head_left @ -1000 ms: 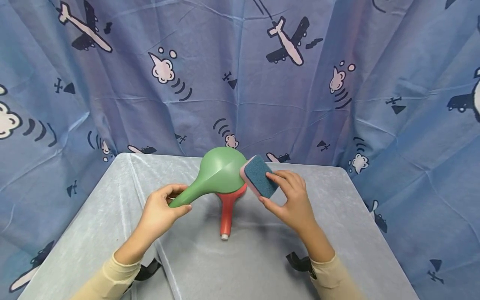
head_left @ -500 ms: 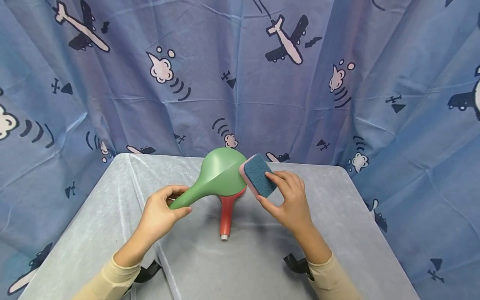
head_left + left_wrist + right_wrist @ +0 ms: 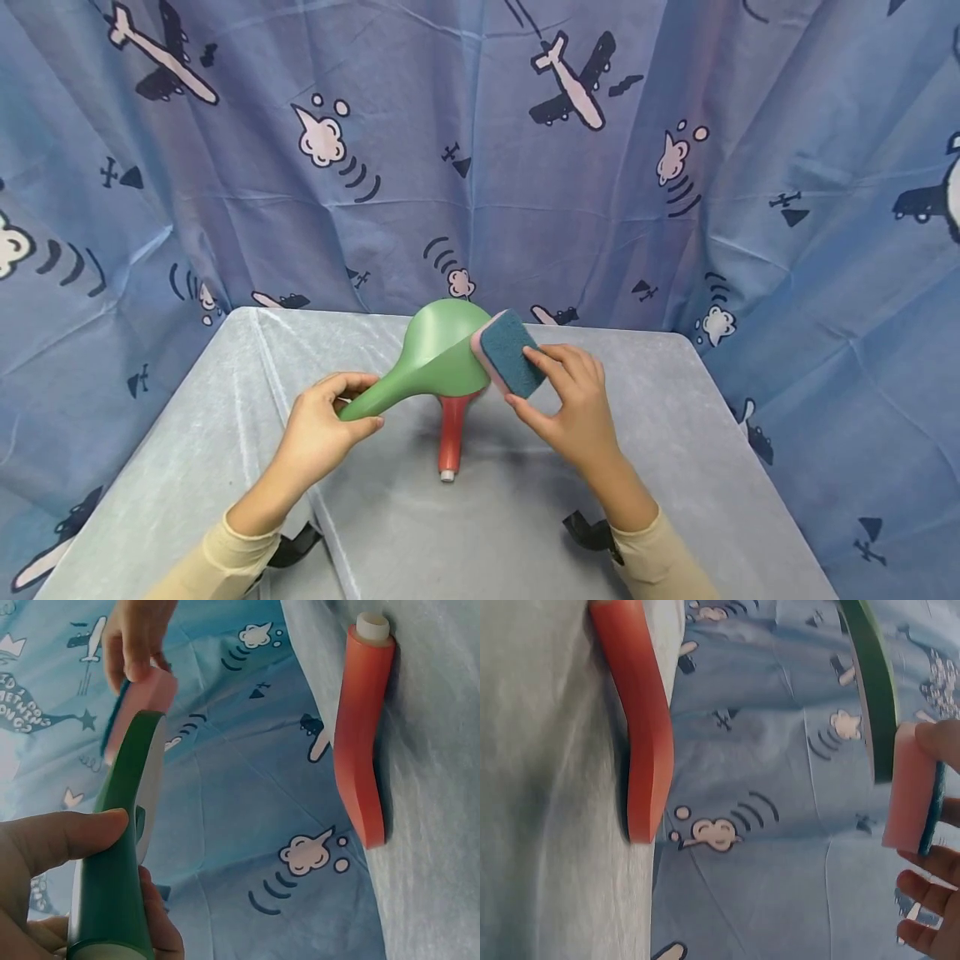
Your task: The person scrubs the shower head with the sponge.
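My left hand (image 3: pixel 318 431) grips the handle of a green shower head (image 3: pixel 442 350), its rounded back facing up and its head tilted above the table. Its paler face shows edge-on in the left wrist view. My right hand (image 3: pixel 581 408) pinches a pink sponge with a blue scouring side (image 3: pixel 513 354) between thumb and fingers. In the right wrist view the pink side of the sponge (image 3: pixel 911 787) lies against the green head's rounded back. Beneath, a red shower head (image 3: pixel 450 433) with a white handle end rests on the table, its round part hidden by the green one.
A grey cloth covers the table (image 3: pixel 420 533), with a raised fold running along its left part. Behind and at both sides hangs a blue curtain (image 3: pixel 390 250) printed with planes and clouds. Black straps (image 3: pixel 296 546) hang by both sleeves.
My right hand has carried the sponge slightly left, further over the green shower head's edge. The green head has dipped a little, covering more of the red one.
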